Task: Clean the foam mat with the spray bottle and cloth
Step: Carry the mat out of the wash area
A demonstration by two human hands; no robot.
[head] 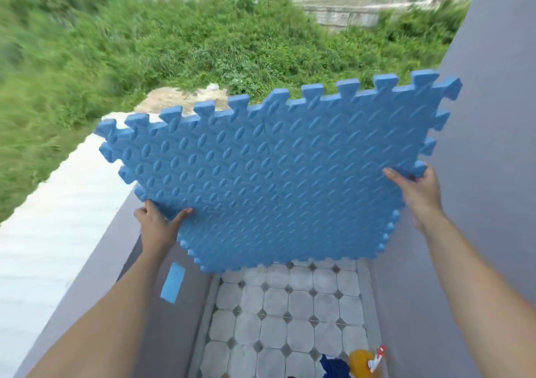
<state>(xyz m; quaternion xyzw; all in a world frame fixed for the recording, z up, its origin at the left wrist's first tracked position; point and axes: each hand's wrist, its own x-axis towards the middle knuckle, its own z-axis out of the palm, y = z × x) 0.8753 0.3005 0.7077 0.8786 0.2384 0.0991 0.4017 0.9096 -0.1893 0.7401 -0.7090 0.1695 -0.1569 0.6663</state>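
Head view, sole entry.

Item: blue foam mat (272,180), interlocking puzzle-edge type, embossed oval pattern, apparently two tiles joined along a centre seam. Position: held up in the air, tilted, above the tiled balcony floor (290,314) and partly out over the grey parapet wall (95,261). Beyond it, a grassy slope (145,44) well below.

Left hand (158,227): clamped on the mat's lower left edge, thumb on the near face, fingers curled behind.

Right hand (414,192): clamped on the right edge near a corner tab, thumb on the face, remaining fingers hidden behind the foam.

Spray bottle (364,360): yellow-bodied, white and red trigger head, on the floor at the bottom edge of view, blurred. Dark blue cloth (333,367): just beside it, crumpled. Neither is in hand.

Other: a strip of blue tape (173,282) on the inner wall face; a corrugated white roof (43,218) outside the parapet.

Risks, judged:
- Both grips sit on soft edges only; a gust against the broad face, or a slipped thumb, could carry the mat over the parapet to the slope.
- The centre seam could part under shaking or bending, dropping one tile.
- Setting the mat down blind may knock over the bottle.
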